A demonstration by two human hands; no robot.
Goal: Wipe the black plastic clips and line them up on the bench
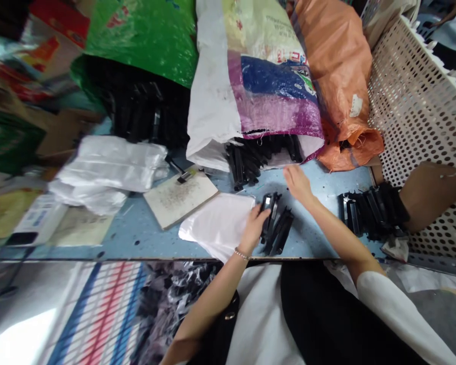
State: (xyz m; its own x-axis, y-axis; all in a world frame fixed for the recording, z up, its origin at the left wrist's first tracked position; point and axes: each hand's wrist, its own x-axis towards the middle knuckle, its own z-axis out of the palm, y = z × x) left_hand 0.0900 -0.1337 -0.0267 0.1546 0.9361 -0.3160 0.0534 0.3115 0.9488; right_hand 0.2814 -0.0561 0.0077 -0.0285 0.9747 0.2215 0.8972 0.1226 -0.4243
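Observation:
My left hand rests on a small bunch of black plastic pieces on the blue table, its fingers curled over their left side. A clear plastic bag lies just left of that hand. My right hand hovers above the table a little beyond the bunch, fingers loosely together and nothing visible in it. More black pieces spill from the mouth of a white and purple woven sack right in front of it.
An orange sack lies right of the woven one, and a perforated cream basket stands at far right. Another person's arm rests by a second pile of black pieces. Crumpled plastic bags, a clipboard and a green sack sit left.

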